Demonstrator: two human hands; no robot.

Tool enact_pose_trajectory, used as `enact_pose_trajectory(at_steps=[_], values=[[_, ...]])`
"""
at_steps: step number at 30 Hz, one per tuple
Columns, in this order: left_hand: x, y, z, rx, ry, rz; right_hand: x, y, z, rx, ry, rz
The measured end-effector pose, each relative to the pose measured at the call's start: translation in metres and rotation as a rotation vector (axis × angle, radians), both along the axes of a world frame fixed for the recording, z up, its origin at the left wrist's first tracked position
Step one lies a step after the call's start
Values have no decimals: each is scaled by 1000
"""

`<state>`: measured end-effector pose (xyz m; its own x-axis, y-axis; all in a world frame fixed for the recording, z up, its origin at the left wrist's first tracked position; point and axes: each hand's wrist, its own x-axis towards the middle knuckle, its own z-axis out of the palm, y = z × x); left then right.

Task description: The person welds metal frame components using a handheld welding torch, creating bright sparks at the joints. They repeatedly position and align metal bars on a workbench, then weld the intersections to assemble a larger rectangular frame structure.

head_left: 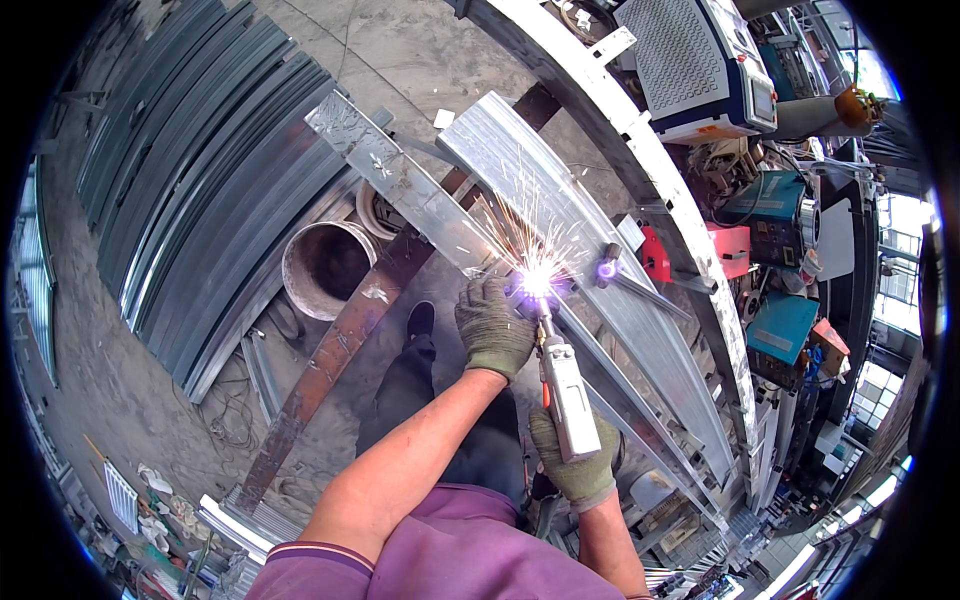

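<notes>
In my right hand [575, 455], gloved in olive green, I grip a silver welding gun [570, 400] with its nozzle pointing away from me. A bright violet-white flare burns at the tip and throws orange sparks forward, hiding the joint beneath. My left hand [492, 322], in a matching glove, is closed around the near end of a flat galvanized steel bar [400, 185], just left of the flare. From the flare a long steel channel [640, 430] runs toward the lower right. A hammer [610, 262] lies on the wide galvanized steel profile [560, 190] to the right.
A rusty beam [330, 385] crosses beneath the work. A bucket [325, 268] stands to its left, near a large stack of steel profiles [210, 190]. On the right a pale curved-looking beam [690, 230] separates the work from red and teal machines [775, 200] and a white cabinet [690, 60].
</notes>
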<state>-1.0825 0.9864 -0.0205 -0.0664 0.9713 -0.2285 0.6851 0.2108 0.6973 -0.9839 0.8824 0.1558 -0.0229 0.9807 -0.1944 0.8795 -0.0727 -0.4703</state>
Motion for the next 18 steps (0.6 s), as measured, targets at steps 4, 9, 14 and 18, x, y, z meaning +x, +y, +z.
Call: enact_pose_trajectory(at_steps=[4,9,14,18], values=[[-1,-1,-9,51,50,-60,-1,0,0,3,-7,4],[-2,-5,-9,25,6,-34,-4,1,4,-2,11,-15],[-7,-10,-12,42,-48,-110,-3,-3,0,31,10,-8],[-16,-14,-2,124,-118,-92,-3,-5,-1,37,4,2]])
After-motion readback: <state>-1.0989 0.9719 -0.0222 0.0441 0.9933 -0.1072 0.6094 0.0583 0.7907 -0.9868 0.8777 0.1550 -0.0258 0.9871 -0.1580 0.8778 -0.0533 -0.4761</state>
